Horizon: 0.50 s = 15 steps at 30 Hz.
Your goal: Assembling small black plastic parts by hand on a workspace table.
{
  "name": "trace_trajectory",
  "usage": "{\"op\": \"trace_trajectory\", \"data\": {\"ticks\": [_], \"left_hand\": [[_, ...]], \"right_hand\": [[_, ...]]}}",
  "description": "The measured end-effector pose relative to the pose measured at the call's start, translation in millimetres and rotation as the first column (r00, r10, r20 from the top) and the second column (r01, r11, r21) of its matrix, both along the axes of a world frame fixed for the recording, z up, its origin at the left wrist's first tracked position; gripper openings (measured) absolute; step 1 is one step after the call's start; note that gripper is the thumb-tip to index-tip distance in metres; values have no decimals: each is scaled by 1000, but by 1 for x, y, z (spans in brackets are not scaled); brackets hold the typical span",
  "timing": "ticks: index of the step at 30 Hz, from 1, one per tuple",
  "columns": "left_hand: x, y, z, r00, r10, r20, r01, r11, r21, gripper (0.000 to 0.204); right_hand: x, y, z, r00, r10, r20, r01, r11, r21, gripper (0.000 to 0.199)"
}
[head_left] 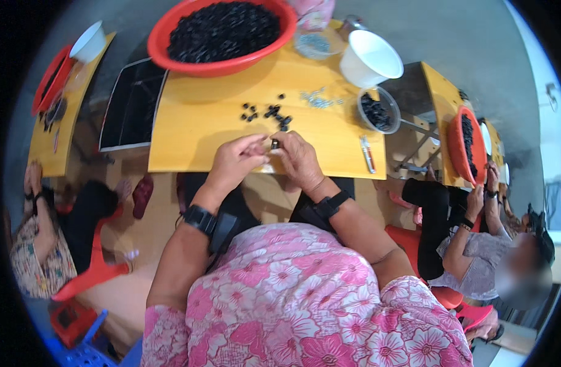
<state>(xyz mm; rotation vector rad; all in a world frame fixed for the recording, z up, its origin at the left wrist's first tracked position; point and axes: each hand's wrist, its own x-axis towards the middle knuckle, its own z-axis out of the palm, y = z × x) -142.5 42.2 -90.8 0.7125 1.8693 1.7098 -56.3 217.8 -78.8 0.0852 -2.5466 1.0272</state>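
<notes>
Close to the front edge of the yellow table, my right hand point(300, 161) pinches a small black piece point(275, 144) between thumb and fingers. My left hand point(236, 163) is just beside it, thumb and fingers apart, and nothing shows between them. Beyond my hands lie several loose small black pieces point(273, 112) in a scattered group. To their right is a spread of small silvery metal pieces point(320, 99). The exact kind of the black piece is too small to tell.
A big red basin point(156, 52) of black pieces stands at the back. At right are a clear bowl point(396, 122) with black parts, a white tub point(371, 59), a clear tub point(317, 45) of metal bits and a red-and-silver tool point(368, 155). Co-workers sit on both sides.
</notes>
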Motion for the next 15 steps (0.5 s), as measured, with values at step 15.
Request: {"op": "trace_trajectory", "data": {"ticks": [15], "left_hand": [[0,2,7,1000,-2,-6,2,999,-41,39]], "right_hand": [[23,166,64,765,-590,-259,630,600,493,36]]}}
